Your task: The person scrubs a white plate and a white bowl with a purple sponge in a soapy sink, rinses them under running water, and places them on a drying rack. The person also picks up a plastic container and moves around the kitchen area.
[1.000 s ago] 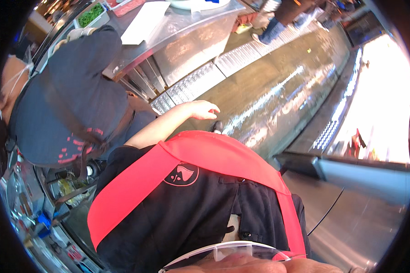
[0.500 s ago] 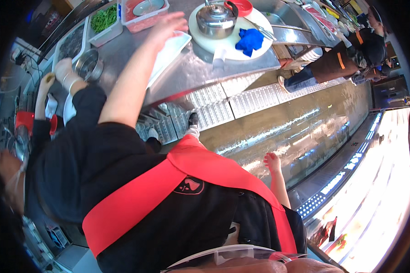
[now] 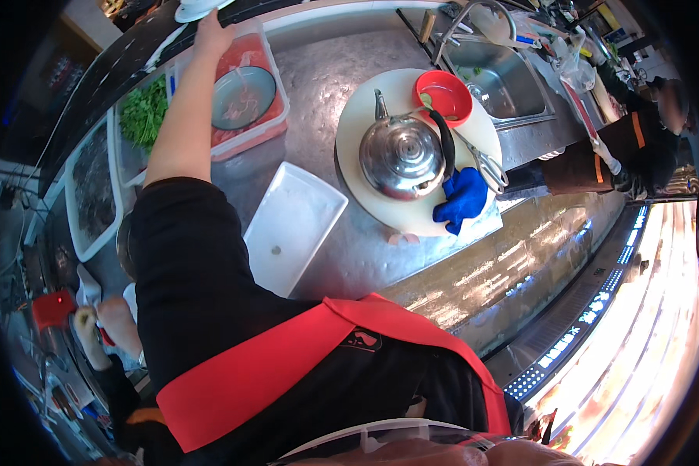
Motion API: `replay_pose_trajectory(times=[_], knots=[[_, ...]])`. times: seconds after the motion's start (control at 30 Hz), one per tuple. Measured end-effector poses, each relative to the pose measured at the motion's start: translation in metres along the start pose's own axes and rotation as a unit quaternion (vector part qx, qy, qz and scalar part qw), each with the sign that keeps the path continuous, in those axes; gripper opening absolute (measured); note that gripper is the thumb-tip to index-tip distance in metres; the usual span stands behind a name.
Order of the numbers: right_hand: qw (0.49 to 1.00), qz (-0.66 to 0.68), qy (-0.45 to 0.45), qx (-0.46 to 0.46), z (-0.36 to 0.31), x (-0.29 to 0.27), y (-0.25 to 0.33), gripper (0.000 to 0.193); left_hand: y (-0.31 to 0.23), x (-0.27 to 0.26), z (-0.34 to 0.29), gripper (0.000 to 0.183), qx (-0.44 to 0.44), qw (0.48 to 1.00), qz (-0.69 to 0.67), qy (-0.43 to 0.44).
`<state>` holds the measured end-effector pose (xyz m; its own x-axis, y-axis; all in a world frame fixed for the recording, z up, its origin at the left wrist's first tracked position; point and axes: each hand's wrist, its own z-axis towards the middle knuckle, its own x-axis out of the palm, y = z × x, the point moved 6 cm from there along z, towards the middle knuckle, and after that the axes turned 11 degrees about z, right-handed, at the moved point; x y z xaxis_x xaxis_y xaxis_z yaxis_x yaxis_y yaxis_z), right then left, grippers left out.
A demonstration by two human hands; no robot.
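Note:
My left arm stretches over the counter, and my left hand [image 3: 212, 36] is at the far left ledge, its fingers closed at the rim of a white dish [image 3: 200, 9]. Below that hand sits a clear tub [image 3: 281, 116] of reddish meat, with a grey-blue plate [image 3: 243, 97] lying in it. Beside my forearm is a tub of leafy greens [image 3: 142, 113]. A white rectangular tray [image 3: 295, 225] lies nearer to me on the counter. My right hand is out of view.
A steel kettle [image 3: 402, 155] stands on a round white board [image 3: 357, 116], with a red bowl [image 3: 444, 97], scissors [image 3: 487, 167] and a blue cloth [image 3: 464, 199]. Beyond is a sink [image 3: 495, 78]. Another person's hand [image 3: 120, 322] works at left; an aproned person [image 3: 590, 159] stands right.
My left hand has reached farther out, from above the counter to the white dish. My view has turned toward the counter, and my right hand has left it.

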<state>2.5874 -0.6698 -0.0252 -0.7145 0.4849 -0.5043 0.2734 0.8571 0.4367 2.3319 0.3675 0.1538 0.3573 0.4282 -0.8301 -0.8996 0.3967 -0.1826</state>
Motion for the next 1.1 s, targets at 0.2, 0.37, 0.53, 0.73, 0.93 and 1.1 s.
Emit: replay_pose_trajectory(times=[0.2, 0.37, 0.53, 0.73, 0.93, 1.1], knots=[[0.997, -0.073, -0.016, 0.012, -0.005, -0.011, 0.061, 0.020, 0.058, 0.065, 0.066, 0.065, 0.051, 0.991, 0.121, -0.013], [0.998, 0.026, -0.038, 0.032, 0.013, -0.009, 0.096, 0.014, 0.021, 0.033, 0.046, 0.040, 0.025, 0.992, 0.122, -0.019], [0.998, 0.042, 0.017, 0.036, 0.033, 0.002, 0.121, 0.024, -0.020, -0.012, 0.036, 0.031, -0.013, 0.969, 0.245, 0.011], [0.999, 0.001, 0.021, 0.033, 0.049, 0.012, 0.128, 0.024, 0.027, -0.025, 0.013, 0.070, -0.243, 0.960, 0.132, -0.034], [0.998, 0.035, 0.042, 0.035, 0.055, 0.019, 0.112, 0.024, 0.076, 0.047, 0.001, 0.066, -0.518, 0.623, -0.587, 0.004], [0.999, 0.010, 0.044, 0.005, 0.063, 0.022, 0.112, 0.024, 0.076, 0.055, 0.015, 0.044, -0.429, 0.609, -0.667, -0.015]])
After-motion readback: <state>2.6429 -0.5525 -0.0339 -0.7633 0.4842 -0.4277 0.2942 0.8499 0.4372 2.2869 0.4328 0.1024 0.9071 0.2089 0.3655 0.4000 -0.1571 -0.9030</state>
